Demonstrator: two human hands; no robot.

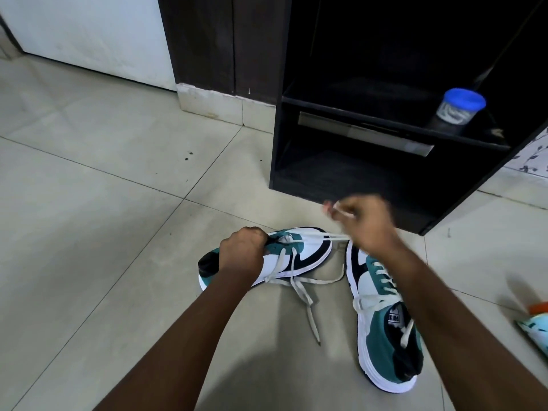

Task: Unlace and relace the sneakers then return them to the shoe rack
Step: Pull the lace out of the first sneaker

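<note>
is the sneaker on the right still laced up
Laced. White lace crosses the right sneaker's eyelet rows; the left sneaker has lace being pulled out by the right hand.

On the tiled floor (103, 203) just in front of the dark shoe rack (385, 161), the left hand (241, 253) grips the left sneaker (296, 256) lying on its side. The right hand (364, 223), blurred, pinches its white lace (314, 237) stretched taut toward the rack. The second sneaker (382, 327) stands upright, laced, nearer the person than the rack; a blue-lidded jar (458, 111) sits on the rack's shelf.

Right sneaker (385, 315) tongue label: "PUMA", seen upside down. No other readable text.
</note>
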